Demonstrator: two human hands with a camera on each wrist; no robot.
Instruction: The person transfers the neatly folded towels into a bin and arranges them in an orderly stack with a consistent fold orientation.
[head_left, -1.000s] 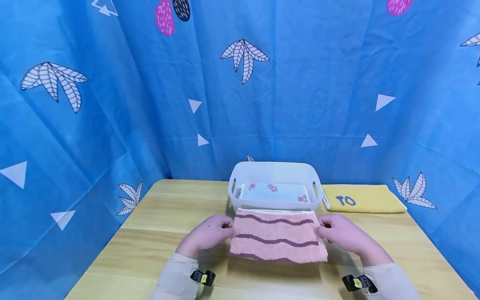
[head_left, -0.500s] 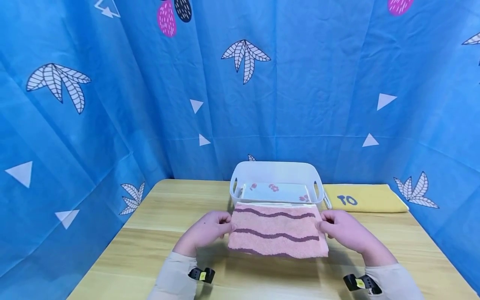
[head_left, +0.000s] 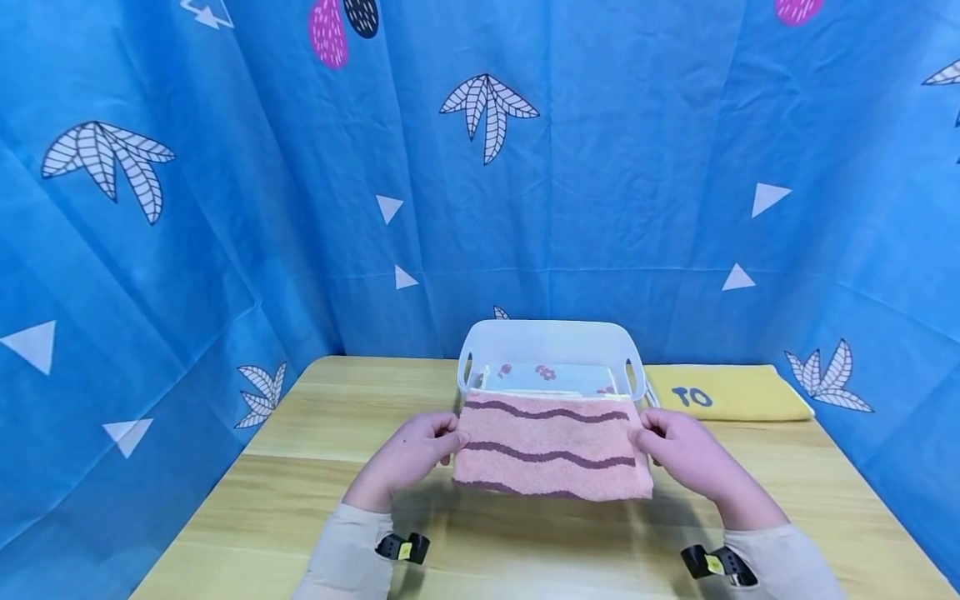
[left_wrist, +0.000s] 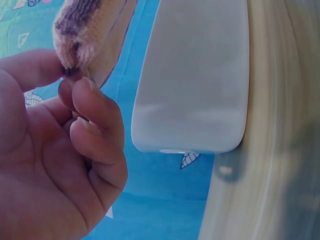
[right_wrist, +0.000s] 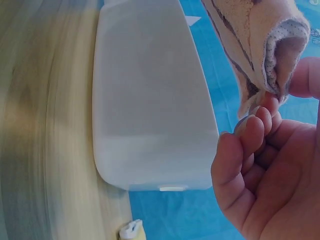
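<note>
This looks like a small curtained booth: blue cloth with white leaves and triangles hangs round three sides of a wooden tabletop.

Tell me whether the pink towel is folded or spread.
Folded: the right wrist view shows the pink towel doubled over in layers at the end that the right hand pinches.

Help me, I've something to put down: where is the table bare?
The table is bare left of the left hand and white basket, between the sleeves, and right of the right hand, in front of the yellow cloth. Crowded is the back, basket beside cloth, with the pink towel held before the basket.
</note>
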